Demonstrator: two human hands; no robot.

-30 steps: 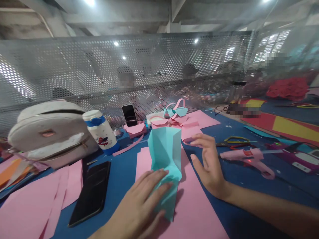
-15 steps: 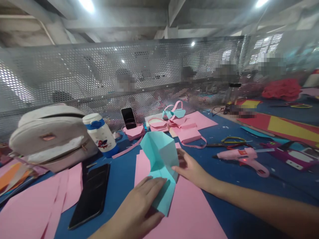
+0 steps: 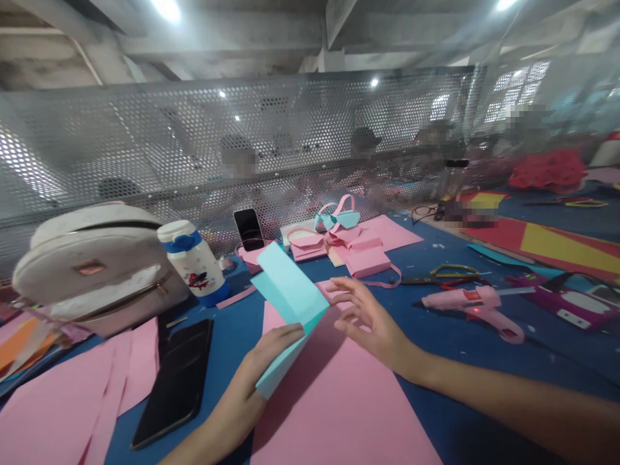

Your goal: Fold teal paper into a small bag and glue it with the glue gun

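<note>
A folded light-blue paper piece (image 3: 293, 284) is held up at a tilt above a large pink sheet (image 3: 353, 394). My left hand (image 3: 266, 358) grips it around its lower part, fingertips at the fold and thumb hidden behind the paper. Just right of the paper is my right hand (image 3: 363, 320), its fingers apart and curved, holding nothing. The pink sheet lies flat on the blue table (image 3: 227, 368) under both hands.
Left are a black phone (image 3: 177, 381), pink sheets (image 3: 62, 394), a bottle (image 3: 194, 265) and a backpack (image 3: 97, 265). Pink paper bags (image 3: 368, 258) stand behind. Right are a pink glue gun (image 3: 469, 303), scissors (image 3: 450, 274) and a purple item (image 3: 562, 303). A perforated metal screen (image 3: 300, 129) runs behind.
The light-blue paper has been lifted and turned, tilting to the left with my left hand. My right hand has let go of its edge, and its fingers have spread.
</note>
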